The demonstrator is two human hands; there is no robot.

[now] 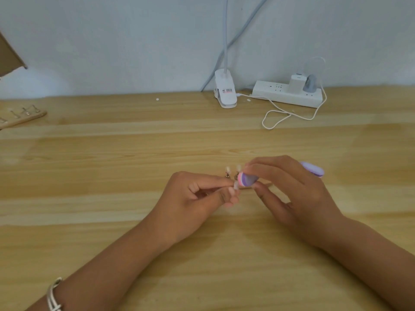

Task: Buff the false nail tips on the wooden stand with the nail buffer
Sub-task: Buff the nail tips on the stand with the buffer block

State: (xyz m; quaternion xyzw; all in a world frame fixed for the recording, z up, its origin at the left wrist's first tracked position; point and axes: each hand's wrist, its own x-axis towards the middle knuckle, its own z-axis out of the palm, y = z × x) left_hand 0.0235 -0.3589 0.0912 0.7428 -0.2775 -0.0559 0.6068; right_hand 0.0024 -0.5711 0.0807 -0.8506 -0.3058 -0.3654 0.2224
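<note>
**Head view, light pine-plank tabletop point(112, 209).** Your left hand point(197, 194), fingers curled, pinches a pale translucent false nail tip point(236, 186) between thumb and forefinger at the centre of the scene; blur hides the exact contact. Your right hand point(292, 194) grips a purple-and-pink layered oval nail buffer point(247, 180), thumb below and fingers above. The buffer's left end touches the pinched tip, and its right end juts out beyond the back of the hand. Just beyond your fingertips, two further pale nail tips point(228, 169) stand upright on small metal clips; their base is hidden under your hands. At far left lies a light wooden strip stand with metal clips point(22, 115). Against the far wall stand a white clip-on lamp base point(224, 93) and, to its right, a white power strip point(280, 95), with a looping white cable point(278, 118) before them. A silver bracelet point(54, 295) circles your left wrist.
</note>
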